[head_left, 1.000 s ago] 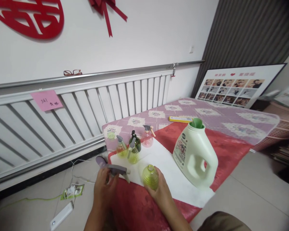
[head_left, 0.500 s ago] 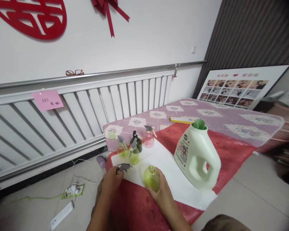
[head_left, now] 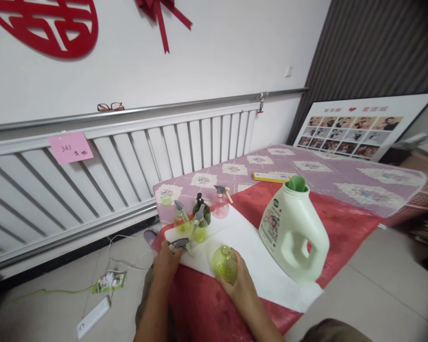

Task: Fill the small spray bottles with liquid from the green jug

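My right hand (head_left: pixel 238 278) is wrapped round a yellow-green ribbed spray bottle (head_left: pixel 224 264) with its neck uncovered, on the white sheet (head_left: pixel 264 270). In my left hand (head_left: pixel 168 260) is a grey spray nozzle (head_left: pixel 179 243), held at the sheet's left edge. Beyond it stand a yellow-green spray bottle with a grey head (head_left: pixel 181 221), another like it (head_left: pixel 200 232), a dark green spray bottle (head_left: pixel 204 211) and a pink one (head_left: pixel 220 207). A large pale green jug (head_left: pixel 288 232) with a green cup or cap in its mouth stands to the right.
A red cloth (head_left: pixel 345 213) lies under the sheet, over a purple patterned tablecloth (head_left: pixel 292 156). A yellow-edged box (head_left: pixel 271 177) lies behind the jug. The white radiator (head_left: pixel 128 156) runs along the wall. A power strip (head_left: pixel 110 282) and white device (head_left: pixel 93 317) are on the floor.
My left hand has shifted slightly with the spray nozzle, which has turned a little. My right hand keeps its hold on the ribbed bottle in the same spot.
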`<move>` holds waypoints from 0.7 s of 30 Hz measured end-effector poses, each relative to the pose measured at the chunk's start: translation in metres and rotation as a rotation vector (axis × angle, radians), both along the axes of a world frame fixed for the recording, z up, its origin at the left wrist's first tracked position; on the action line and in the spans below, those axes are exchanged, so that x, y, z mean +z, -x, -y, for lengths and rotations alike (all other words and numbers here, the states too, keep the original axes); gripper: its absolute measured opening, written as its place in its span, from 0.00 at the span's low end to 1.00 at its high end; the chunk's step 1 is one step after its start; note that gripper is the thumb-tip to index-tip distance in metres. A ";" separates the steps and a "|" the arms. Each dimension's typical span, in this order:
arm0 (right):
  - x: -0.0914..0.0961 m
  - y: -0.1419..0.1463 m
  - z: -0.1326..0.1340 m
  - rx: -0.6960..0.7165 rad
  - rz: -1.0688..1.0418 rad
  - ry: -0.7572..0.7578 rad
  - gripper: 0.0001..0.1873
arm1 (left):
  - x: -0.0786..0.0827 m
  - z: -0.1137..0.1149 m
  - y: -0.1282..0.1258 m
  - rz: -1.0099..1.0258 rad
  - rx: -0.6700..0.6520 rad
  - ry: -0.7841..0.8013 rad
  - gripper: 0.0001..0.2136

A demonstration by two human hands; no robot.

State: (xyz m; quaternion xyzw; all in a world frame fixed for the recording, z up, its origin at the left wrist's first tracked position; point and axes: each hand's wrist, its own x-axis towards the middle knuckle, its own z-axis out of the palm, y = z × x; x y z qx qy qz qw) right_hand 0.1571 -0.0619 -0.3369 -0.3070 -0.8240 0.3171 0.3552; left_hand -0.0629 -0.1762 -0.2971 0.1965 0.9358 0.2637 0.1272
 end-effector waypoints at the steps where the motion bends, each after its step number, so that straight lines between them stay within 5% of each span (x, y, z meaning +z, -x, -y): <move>1: 0.000 0.000 0.000 0.001 0.003 -0.003 0.39 | -0.001 0.000 0.000 0.001 0.007 0.000 0.24; 11: 0.001 0.001 -0.001 0.001 -0.003 -0.020 0.40 | -0.005 -0.005 0.001 0.019 0.008 -0.010 0.33; 21: 0.004 0.000 0.000 0.009 -0.010 0.006 0.39 | 0.002 -0.012 0.002 0.032 -0.049 0.004 0.27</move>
